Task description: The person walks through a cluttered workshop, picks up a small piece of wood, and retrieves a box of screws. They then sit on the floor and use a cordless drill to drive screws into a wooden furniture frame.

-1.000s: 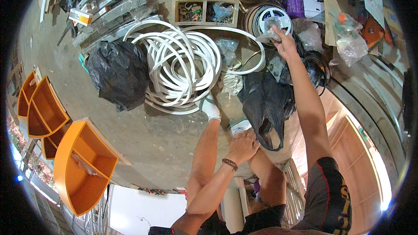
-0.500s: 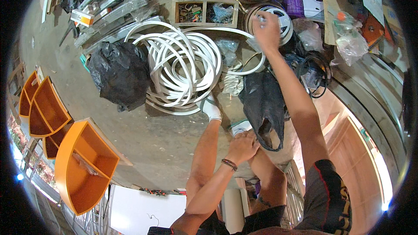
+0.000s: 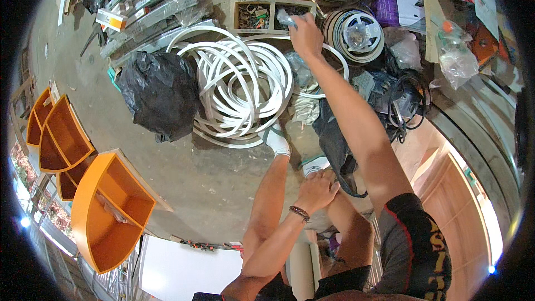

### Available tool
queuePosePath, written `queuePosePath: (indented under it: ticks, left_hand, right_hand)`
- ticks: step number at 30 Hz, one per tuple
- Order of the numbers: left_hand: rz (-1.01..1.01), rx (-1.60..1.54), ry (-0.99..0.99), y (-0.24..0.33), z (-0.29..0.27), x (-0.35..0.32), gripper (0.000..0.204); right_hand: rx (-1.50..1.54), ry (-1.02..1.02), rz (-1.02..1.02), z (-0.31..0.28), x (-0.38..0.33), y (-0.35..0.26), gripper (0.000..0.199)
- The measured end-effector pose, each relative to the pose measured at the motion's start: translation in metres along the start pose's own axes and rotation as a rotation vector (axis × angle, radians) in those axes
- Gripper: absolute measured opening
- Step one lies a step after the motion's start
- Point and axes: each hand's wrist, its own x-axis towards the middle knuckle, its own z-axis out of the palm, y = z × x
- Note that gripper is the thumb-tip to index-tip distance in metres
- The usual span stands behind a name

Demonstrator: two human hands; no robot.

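My right hand (image 3: 306,36) reaches over a two-part wooden box (image 3: 272,14). Its fingers are closed on a small clear plastic bag (image 3: 285,18) above the right compartment; what the bag contains is too small to tell. Small mixed hardware (image 3: 253,17) lies in the left compartment. Beside the box, another clear plastic bag (image 3: 357,37) rests on a white spool inside a coil of edge strip (image 3: 333,36). My left hand (image 3: 317,192) lies on my lower right leg, fingers laid over it, holding nothing.
A loose coil of white tubing (image 3: 245,89) spreads before my feet, next to a black plastic bag (image 3: 159,96). Metal drawer rails (image 3: 150,11) are stacked at far left. Orange curved shelves (image 3: 111,212) stand at left. Another black bag (image 3: 334,139) and black cable (image 3: 412,97) lie at right.
My right hand has moved left from the white spool to the wooden box and taken hold of the plastic bag there. A clear bag now shows on the spool. My left hand stays put.
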Motion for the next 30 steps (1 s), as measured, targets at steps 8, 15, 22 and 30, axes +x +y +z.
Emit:
queuePosePath:
  ticks: [8, 15, 22, 30]
  left_hand:
    - [0.04, 0.036, 0.017, -0.016, 0.024, 0.005, 0.046]
    - [0.088, 0.056, 0.03, -0.023, 0.02, 0.005, 0.05]
    - [0.107, 0.088, 0.057, -0.028, 0.038, 0.008, 0.048]
    - [0.113, 0.129, 0.051, -0.023, 0.034, 0.009, 0.045]
  right_hand:
    - [0.403, 0.26, -0.009, 0.008, -0.017, -0.049, 0.025]
    - [0.379, 0.04, 0.056, 0.033, -0.013, -0.08, 0.024]
    - [0.319, 0.121, 0.073, 0.019, -0.041, -0.031, 0.017]
    - [0.06, 0.043, -0.048, -0.021, 0.0, 0.018, 0.031]
